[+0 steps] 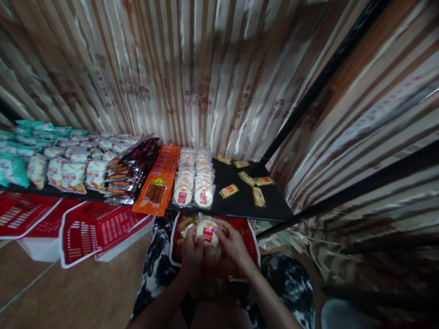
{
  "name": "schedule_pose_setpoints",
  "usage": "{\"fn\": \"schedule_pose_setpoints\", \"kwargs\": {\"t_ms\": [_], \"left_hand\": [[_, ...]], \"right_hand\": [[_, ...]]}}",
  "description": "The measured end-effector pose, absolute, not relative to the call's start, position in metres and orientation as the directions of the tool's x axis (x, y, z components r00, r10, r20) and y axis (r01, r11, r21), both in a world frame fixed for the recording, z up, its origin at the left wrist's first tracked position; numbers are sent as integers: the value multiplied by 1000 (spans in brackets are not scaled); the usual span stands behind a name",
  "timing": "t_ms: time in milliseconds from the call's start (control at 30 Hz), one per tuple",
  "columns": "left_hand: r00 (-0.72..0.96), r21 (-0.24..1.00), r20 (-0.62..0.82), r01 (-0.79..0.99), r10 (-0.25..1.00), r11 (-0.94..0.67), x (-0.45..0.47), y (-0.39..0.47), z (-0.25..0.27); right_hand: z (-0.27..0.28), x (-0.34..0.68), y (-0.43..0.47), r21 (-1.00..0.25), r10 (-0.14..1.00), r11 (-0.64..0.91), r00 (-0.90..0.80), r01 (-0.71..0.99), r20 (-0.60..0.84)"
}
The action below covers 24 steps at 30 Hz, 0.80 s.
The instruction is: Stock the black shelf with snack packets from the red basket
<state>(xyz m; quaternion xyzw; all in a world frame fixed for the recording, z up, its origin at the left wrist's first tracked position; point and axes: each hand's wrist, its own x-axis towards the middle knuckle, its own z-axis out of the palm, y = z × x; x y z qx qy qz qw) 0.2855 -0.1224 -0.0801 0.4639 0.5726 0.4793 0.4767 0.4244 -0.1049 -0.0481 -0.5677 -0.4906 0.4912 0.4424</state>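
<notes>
Between my two hands is a round white rice cracker in a clear wrapper (207, 232) with a red label. My left hand (192, 249) grips its left edge, and the fingers of my right hand (233, 242) pinch its right side. Under them, a red basket (254, 240) with a white rim sits between my knees, holding more wrapped snacks. Just beyond, on a black shelf (236, 211), two rows of similar wrapped rice crackers (195, 183) lie overlapped. My hands hide part of the basket's contents.
Orange snack bags (157, 180), dark foil packets (125, 176), white snack bags (73, 171) and teal bags (15, 169) line the shelf's left. Several small yellow packets (229, 190) lie scattered right. Red baskets (92, 228) stand below left. A black pole (325, 201) slants at right, before striped curtains (192, 68).
</notes>
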Motion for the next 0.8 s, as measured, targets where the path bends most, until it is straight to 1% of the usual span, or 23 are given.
{"fn": "schedule_pose_setpoints", "kwargs": {"t_ms": [100, 200, 267, 367, 433, 533, 667, 800], "left_hand": [[-142, 990, -74, 112, 987, 91, 285, -110, -66], [-141, 977, -47, 197, 989, 75, 283, -94, -51], [-146, 955, -7, 291, 989, 50, 282, -84, -45], [-156, 901, 77, 433, 985, -2, 282, -72, -41], [-143, 868, 143, 493, 979, -55, 283, -68, -42], [-88, 804, 236, 577, 968, -144, 285, -66, -45], [-22, 716, 271, 673, 962, -186, 287, -66, -47], [27, 671, 289, 708, 957, -223, 289, -62, -48]], "right_hand": [[-44, 423, -95, -987, 988, -148, 43, 62, -145], [-41, 421, -83, -992, 993, -110, 47, 63, -107], [-40, 420, -71, -990, 993, -88, 87, 111, -79], [-39, 421, -52, -962, 988, -75, 151, 263, -36], [-39, 422, -40, -927, 986, -68, 167, 370, -6], [-40, 421, -27, -883, 986, -56, 166, 465, 25], [-43, 420, -18, -852, 981, -67, 190, 519, 39], [-47, 419, -13, -867, 972, -57, 226, 495, 65]]}}
